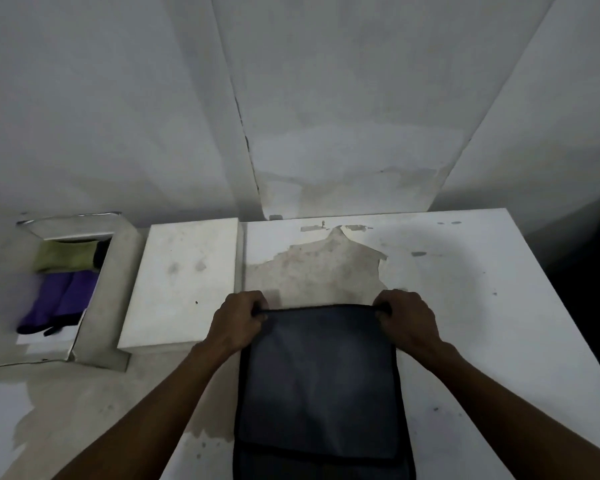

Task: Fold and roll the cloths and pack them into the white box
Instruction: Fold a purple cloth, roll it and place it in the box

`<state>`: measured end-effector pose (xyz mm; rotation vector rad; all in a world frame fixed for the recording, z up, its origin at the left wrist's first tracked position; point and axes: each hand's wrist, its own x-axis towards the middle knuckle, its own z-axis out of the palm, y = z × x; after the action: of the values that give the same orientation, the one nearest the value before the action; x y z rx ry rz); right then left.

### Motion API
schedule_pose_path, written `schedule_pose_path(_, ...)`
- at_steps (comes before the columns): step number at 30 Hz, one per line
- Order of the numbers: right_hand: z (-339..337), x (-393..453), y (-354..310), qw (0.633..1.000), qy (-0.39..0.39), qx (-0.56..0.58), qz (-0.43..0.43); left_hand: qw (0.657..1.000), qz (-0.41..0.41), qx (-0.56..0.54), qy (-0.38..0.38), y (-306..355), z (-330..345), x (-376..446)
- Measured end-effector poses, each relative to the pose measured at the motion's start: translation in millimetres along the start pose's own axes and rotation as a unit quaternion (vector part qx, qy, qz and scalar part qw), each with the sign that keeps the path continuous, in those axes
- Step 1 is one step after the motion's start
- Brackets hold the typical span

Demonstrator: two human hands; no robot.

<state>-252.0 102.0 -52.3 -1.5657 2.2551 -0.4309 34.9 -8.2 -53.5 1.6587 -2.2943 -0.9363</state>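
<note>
Cloth [321, 382] far corners pinched by left hand [238, 322], right hand [407, 318].

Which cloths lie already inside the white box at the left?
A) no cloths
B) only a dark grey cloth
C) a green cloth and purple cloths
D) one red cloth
C: in the white box, a green cloth lies behind purple cloths.

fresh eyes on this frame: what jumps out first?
Both hands, the left hand and the right hand, pinch the far corners of a dark grey cloth on the worn white table, centre bottom. At far left, the open white box holds green and purple cloths.
</note>
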Motion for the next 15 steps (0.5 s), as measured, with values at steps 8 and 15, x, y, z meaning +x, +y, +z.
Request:
schedule_pose_path(8, 8, -73, 10, 0.995, -0.061, 0.076, -0.016, 0.994, 0.053, -0.056, -0.071, -25, 21, -64)
schedule_pose_path(15, 26, -132, 19, 0.988, -0.121, 0.09, -0.025, 0.99, 0.066, -0.026, -0.119, -49, 42, -115)
